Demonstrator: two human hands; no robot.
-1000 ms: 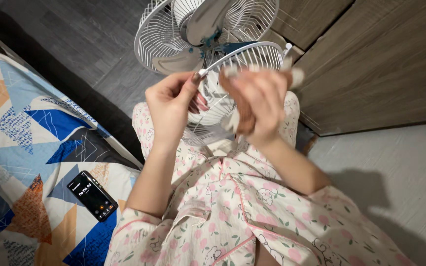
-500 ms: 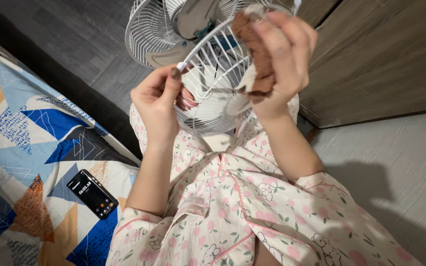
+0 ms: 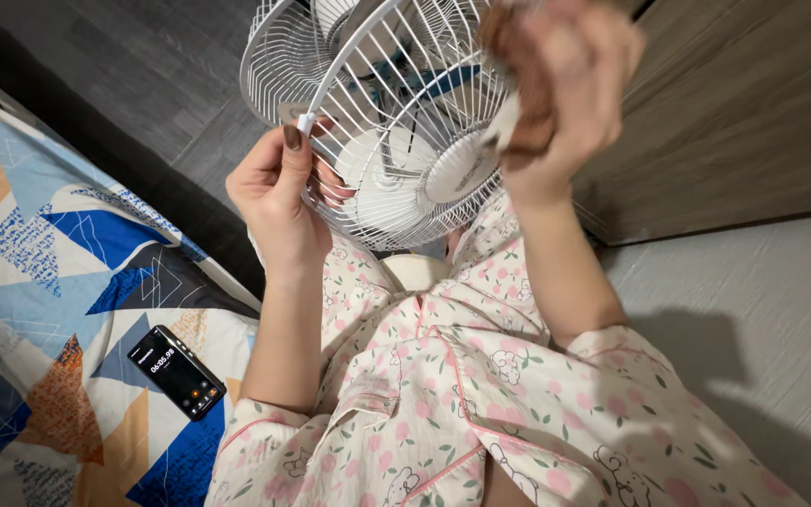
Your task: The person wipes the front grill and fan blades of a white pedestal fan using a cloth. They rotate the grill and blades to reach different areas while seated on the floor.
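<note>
While gripped at its rim by the left hand (image 3: 279,192), loose white fan grille (image 3: 401,141) now tipped up to face the camera, no longer edge-on as a second ago. Left fingers pinching the rim wire, thumb on top. Right hand (image 3: 570,89) raised higher, fingers closed around brown cloth (image 3: 523,80), pressed to the grille's upper right. Wiping apparently reaching a fresh stretch. Fan (image 3: 279,56) behind; phone (image 3: 178,373) on bed (image 3: 39,272).

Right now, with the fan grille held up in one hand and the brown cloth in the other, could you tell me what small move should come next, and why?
Probably draw the brown cloth down along the wires toward the hub. The right hand presses it against the upper rim of the white fan grille, while the left hand pinches the opposite rim in a steady grip, so the grille looks braced for a stroke.
</note>
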